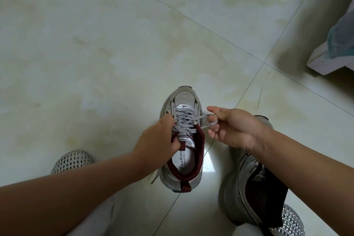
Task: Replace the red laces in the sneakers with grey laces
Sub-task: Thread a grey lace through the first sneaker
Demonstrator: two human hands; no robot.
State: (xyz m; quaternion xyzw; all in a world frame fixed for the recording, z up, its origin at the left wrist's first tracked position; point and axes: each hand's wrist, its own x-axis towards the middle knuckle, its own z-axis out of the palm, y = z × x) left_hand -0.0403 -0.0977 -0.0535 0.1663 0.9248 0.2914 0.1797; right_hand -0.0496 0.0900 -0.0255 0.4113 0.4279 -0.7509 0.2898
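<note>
Pale glossy floor [95, 44] tiles with dark grout lines fill the head view, mottled with faint yellowish stains. At the right edge stands a white furniture corner [321, 61] with a bluish cloth [341, 38] draped over it.

Low in the middle a grey sneaker [183, 140] stands upright on the floor, toe pointing away, with a dark red collar and heel tab and a white insole printed with script. Grey lace [184, 120], patterned with dark dashes, already crosses its eyelets from the toe up to the tongue.

The left hand [162, 136] grips the sneaker at the left side of the collar, thumb hooked inside by the tongue and fingers curled over the lacing. The right hand [233, 128] is just right of the sneaker, palm turned up; its thumb and curled fingers pinch a free end of the lace, which runs taut from the top eyelets to the fingertips. Another loose end trails on the floor by the sneaker's left heel side.

A second sneaker [249, 188] of the same kind lies near the lower right, partly hidden under the right forearm; whether it has laces cannot be told. Two woven grey slippers [71, 161] show at the lower left and lower right corner, beside light trouser legs.
</note>
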